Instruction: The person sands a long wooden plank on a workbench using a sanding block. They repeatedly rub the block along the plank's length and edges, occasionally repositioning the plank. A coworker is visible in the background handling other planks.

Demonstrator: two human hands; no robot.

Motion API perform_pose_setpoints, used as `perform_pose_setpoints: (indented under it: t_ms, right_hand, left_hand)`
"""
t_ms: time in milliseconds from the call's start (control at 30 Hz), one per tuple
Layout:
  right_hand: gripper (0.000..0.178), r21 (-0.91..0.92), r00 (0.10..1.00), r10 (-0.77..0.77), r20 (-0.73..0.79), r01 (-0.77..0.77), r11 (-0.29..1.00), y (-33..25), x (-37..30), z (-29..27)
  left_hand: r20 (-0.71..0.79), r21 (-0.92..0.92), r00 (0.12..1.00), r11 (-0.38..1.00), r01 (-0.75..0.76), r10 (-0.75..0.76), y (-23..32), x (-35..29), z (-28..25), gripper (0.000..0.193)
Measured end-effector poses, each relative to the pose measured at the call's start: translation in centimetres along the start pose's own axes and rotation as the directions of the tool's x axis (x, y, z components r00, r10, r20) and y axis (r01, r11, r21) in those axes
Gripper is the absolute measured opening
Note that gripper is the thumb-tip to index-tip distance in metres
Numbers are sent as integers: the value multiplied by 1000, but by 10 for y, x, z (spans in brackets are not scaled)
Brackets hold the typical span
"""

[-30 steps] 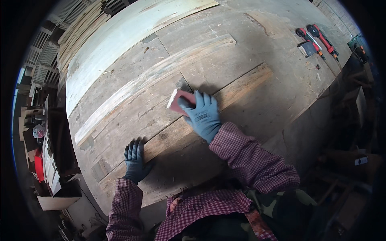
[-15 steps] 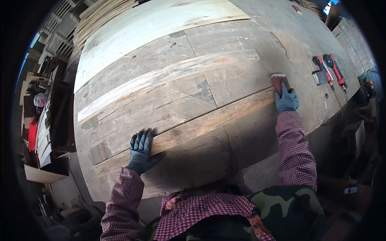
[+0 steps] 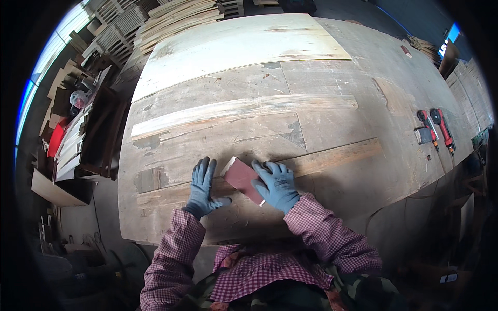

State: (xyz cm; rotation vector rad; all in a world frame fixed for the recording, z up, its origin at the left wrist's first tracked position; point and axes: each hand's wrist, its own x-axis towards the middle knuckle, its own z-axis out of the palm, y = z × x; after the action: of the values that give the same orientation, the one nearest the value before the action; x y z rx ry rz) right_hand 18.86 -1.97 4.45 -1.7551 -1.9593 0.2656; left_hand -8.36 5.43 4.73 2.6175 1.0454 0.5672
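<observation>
Right hand (image 3: 278, 187): clasps the right side of the reddish sanding block (image 3: 244, 179); contact between block and board cannot be told. Left hand (image 3: 204, 189): just left of the grip, fingers extended, no object enclosed. Narrow board (image 3: 342, 156): runs beneath both hands. Progress: abrasion appears under way; brown patches right of the grip suggest work left; finished extent cannot be judged. Edges: worktable (image 3: 353, 199) front edge lies nearer the body than the grip; bare tabletop flanks the board. Beyond the grip: whitish plank (image 3: 249, 110), then pale sheet (image 3: 233, 52). Power tools (image 3: 443, 133): well apart, far right.
</observation>
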Motion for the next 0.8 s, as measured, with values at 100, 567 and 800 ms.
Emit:
perform_pose_setpoints:
  t_ms: [100, 567, 800]
  right_hand:
    - [61, -262, 975, 35, -220, -94, 960, 85, 13, -28]
    - [63, -622, 991, 83, -103, -129, 773, 203, 8, -24]
    - [56, -693, 998, 47, -38, -60, 719, 210, 3, -26]
  left_hand:
    - [280, 268, 953, 963, 35, -113, 58, 8, -20, 121]
    - [458, 289, 803, 918, 272, -382, 181, 131, 44, 77]
    - [63, 250, 895, 875, 414, -441, 85, 4, -1, 75]
